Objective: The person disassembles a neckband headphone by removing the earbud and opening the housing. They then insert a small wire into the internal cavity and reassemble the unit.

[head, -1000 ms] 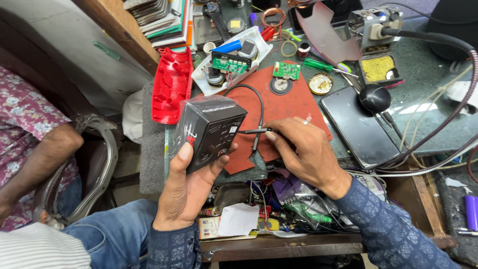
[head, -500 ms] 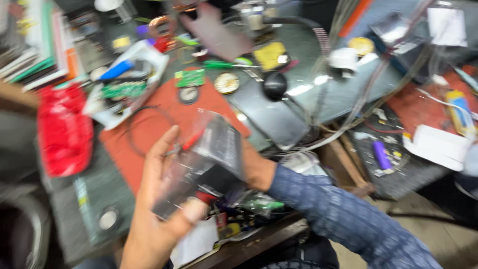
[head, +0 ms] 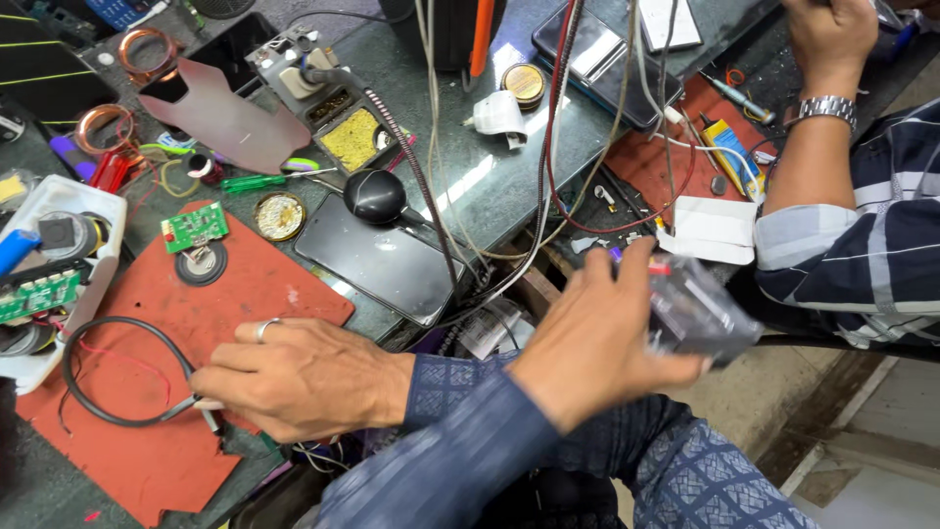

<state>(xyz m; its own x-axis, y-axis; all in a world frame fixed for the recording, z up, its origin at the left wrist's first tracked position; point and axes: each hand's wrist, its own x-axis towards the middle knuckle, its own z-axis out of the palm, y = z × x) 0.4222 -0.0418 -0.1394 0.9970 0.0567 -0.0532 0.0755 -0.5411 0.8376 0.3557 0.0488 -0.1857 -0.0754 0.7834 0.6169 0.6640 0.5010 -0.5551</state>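
Note:
My arms are crossed. My left hand (head: 587, 343) reaches out to the right, shut on a dark boxy device (head: 700, 313) that is blurred by motion and held off the bench edge. My right hand (head: 304, 377), with a ring on one finger, rests at the left on the red mat (head: 147, 460). It pinches the metal end of a black cable (head: 117, 419) that loops across the mat.
A co-worker's arm in a striped sleeve with a wristwatch (head: 827, 108) reaches over the right of the bench. A dark phone (head: 377, 260), a small green circuit board (head: 194, 227), a round tin (head: 280, 216), a white parts tray (head: 59, 196), a soldering stand (head: 294, 64) and hanging wires (head: 548, 176) crowd the green bench.
My left hand has carried the dark device from in front of me far out to the right. The view has swung right with it. My right hand stays on the cable end.

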